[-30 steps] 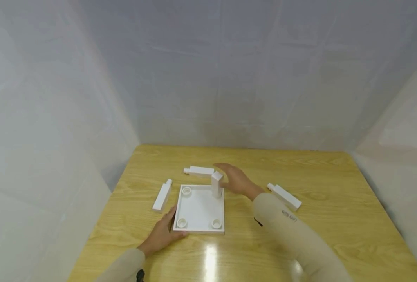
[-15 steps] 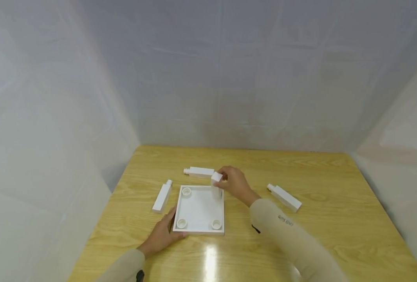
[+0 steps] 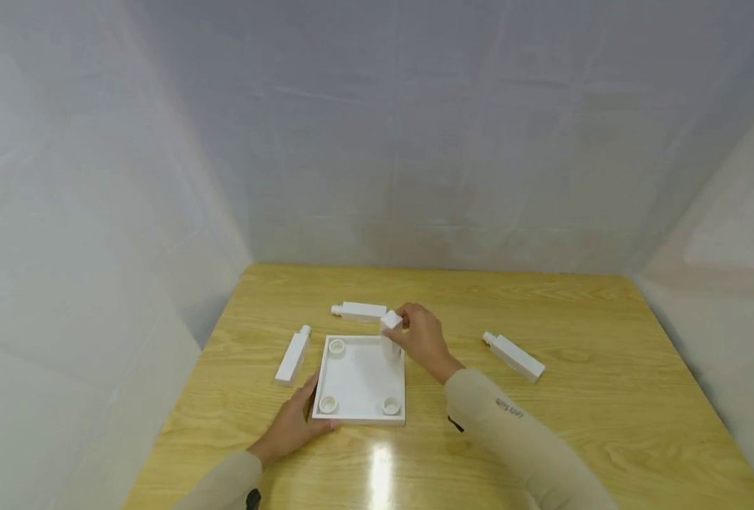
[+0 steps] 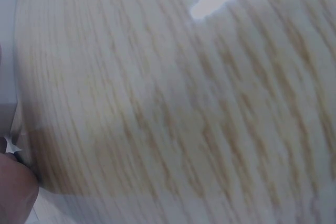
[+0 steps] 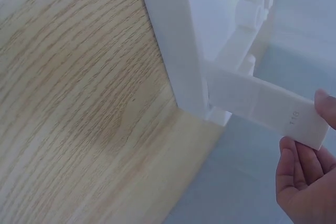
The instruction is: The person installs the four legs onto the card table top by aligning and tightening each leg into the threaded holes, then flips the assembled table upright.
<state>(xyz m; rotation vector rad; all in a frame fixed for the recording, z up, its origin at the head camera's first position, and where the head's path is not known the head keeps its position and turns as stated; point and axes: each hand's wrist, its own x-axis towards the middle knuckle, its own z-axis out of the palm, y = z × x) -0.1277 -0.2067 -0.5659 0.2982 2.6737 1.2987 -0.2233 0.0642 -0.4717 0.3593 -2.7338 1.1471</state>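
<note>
A shallow white square panel point(image 3: 359, 379) with raised edges lies on the wooden table, with round sockets at three visible corners. At its far right corner a white square leg point(image 3: 391, 343) stands upright, and my right hand point(image 3: 426, 341) pinches its top between thumb and fingers. In the right wrist view, the leg point(image 5: 257, 100) bears the number 118 near its held end. Its lower end is hidden behind the panel's rim point(image 5: 176, 35). My left hand point(image 3: 292, 423) grips the panel's near left corner, thumb along the front edge. The left wrist view shows mostly tabletop.
Three more white legs with narrower threaded-looking ends lie on the table point(image 3: 580, 425): one leg point(image 3: 362, 311) behind the panel, another leg point(image 3: 294, 356) to its left, and a third leg point(image 3: 515, 356) to the right. White sheeting point(image 3: 389, 142) encloses the back and sides.
My right hand was spread beside the leg's top a second ago; its fingers have since closed round it, and the wrist has turned slightly. My left hand and the panel stay put.
</note>
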